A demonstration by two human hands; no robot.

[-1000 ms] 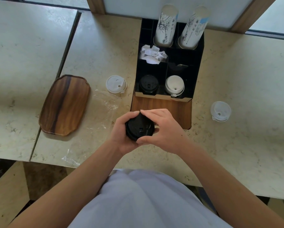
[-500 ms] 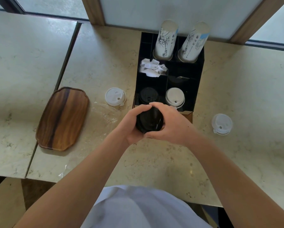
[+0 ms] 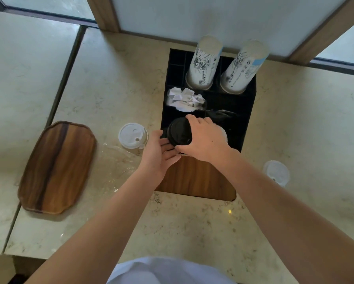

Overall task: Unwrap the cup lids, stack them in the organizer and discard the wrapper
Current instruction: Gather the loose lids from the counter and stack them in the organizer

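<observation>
A stack of black cup lids (image 3: 179,131) hangs over the front-left compartment of the black organizer (image 3: 246,111). My right hand (image 3: 204,138) grips the stack from the right and top. My left hand (image 3: 158,153) is under its near-left side with the fingers spread, touching it. The white lids in the front-right compartment are hidden behind my right hand. A clear plastic wrapper (image 3: 118,158) lies flat on the counter left of the organizer. White lids (image 3: 133,136) stand just left of the organizer, and more white lids (image 3: 276,173) sit to its right.
A wooden tray (image 3: 57,167) lies at the left. Two stacks of printed paper cups (image 3: 204,62) stand upside down in the organizer's back compartments, with white crumpled packets (image 3: 185,99) in the middle-left one. The organizer's wooden front (image 3: 194,177) faces me. The wall is right behind.
Both hands carried the black lid stack forward from near my body to above the organizer's front-left compartment. My left hand has opened and slipped beneath the stack.
</observation>
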